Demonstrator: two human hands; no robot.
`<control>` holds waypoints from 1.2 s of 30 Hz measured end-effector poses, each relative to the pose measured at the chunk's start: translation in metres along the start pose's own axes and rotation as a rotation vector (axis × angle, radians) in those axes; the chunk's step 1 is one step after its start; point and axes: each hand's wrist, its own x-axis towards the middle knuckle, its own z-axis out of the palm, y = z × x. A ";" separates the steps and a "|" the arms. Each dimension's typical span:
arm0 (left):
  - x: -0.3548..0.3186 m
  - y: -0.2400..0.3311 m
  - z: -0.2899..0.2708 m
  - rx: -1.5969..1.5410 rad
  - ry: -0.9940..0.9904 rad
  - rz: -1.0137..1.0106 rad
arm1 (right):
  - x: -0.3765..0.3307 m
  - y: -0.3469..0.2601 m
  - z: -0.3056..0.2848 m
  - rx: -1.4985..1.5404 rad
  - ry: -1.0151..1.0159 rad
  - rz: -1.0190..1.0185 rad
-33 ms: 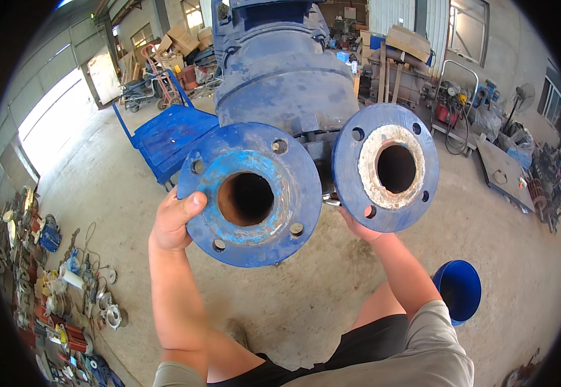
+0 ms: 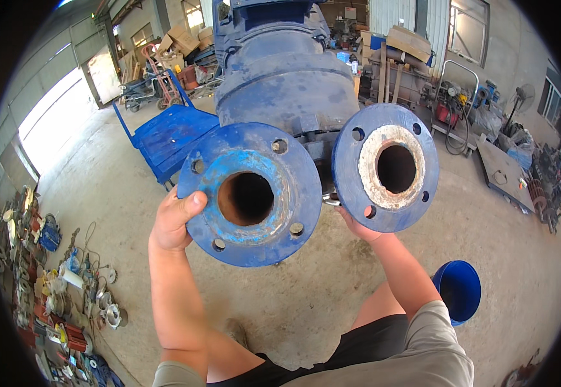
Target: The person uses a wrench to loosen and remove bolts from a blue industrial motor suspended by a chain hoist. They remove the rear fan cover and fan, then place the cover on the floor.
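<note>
1. Pump (image 2: 280, 84), big and blue, stands on the concrete floor (image 2: 332, 290); its two flanges face up at the head camera.
2. Left hand (image 2: 174, 222) grips the left flange (image 2: 249, 193) rim; right hand (image 2: 358, 226) cups the right flange (image 2: 385, 168) from beneath.
3. Judged: bracing or checking the flanges; any shift calls for firm holds.

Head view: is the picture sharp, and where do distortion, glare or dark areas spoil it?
Head view: the two blue flanges and both hands, left and right, are sharp; fisheye bending curves the floor and walls toward the rim; the corners are black; the doorway on the left is overexposed white; the flange bores are dark inside; light is soft, with only faint shadows.
</note>
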 end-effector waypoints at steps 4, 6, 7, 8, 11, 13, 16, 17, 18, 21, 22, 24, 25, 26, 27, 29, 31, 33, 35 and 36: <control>0.002 0.000 0.002 -0.022 0.025 -0.001 | 0.007 -0.007 -0.005 0.029 -0.004 0.011; 0.003 0.000 0.003 -0.034 0.022 -0.023 | 0.012 -0.009 -0.007 0.054 0.002 0.000; 0.002 0.000 0.004 -0.045 0.018 -0.030 | 0.014 -0.009 -0.007 0.061 0.003 -0.010; 0.002 0.001 0.004 -0.043 0.022 -0.025 | 0.014 -0.009 -0.007 0.096 0.007 -0.034; 0.000 0.001 0.003 -0.037 0.042 -0.016 | 0.007 -0.004 -0.006 0.146 0.018 -0.104; -0.001 0.000 0.001 -0.031 0.051 -0.020 | -0.002 0.003 -0.007 0.188 0.009 -0.019; -0.003 -0.002 -0.005 -0.013 0.093 -0.016 | -0.010 0.014 -0.013 -0.136 -0.043 -0.087; -0.005 -0.004 -0.005 -0.066 0.056 0.030 | -0.012 0.017 -0.014 -0.316 -0.010 -0.164; -0.006 -0.005 -0.007 -0.044 0.079 0.030 | -0.012 0.019 -0.015 -0.374 -0.003 -0.185; -0.007 -0.005 -0.009 -0.067 0.073 0.088 | -0.013 0.021 -0.018 -0.345 0.019 -0.181; -0.007 -0.005 -0.009 -0.053 0.069 0.075 | -0.013 0.020 -0.018 -0.327 0.030 -0.177; -0.007 -0.003 -0.010 -0.072 0.051 0.079 | -0.012 0.016 -0.019 -0.297 0.045 -0.170; -0.006 -0.003 -0.009 -0.058 0.064 0.089 | -0.011 0.014 -0.019 -0.286 0.054 -0.169; -0.005 -0.004 -0.009 -0.060 0.046 0.089 | -0.010 0.011 -0.020 -0.269 0.061 -0.170; -0.006 -0.005 -0.008 -0.060 0.041 0.094 | -0.009 0.008 -0.020 -0.255 0.070 -0.167; -0.005 -0.005 -0.008 -0.057 0.036 0.101 | -0.007 0.004 -0.020 -0.221 0.085 -0.167; -0.005 -0.005 -0.009 -0.065 0.046 0.098 | -0.004 0.001 -0.019 -0.190 0.101 -0.166; -0.006 -0.004 -0.009 -0.036 0.035 0.076 | -0.001 0.000 -0.020 -0.163 0.114 -0.168; -0.007 -0.004 -0.008 -0.016 0.046 0.070 | 0.001 0.000 -0.020 -0.142 0.119 -0.173; -0.007 -0.003 -0.007 -0.004 0.055 0.071 | 0.002 0.000 -0.020 -0.134 0.120 -0.175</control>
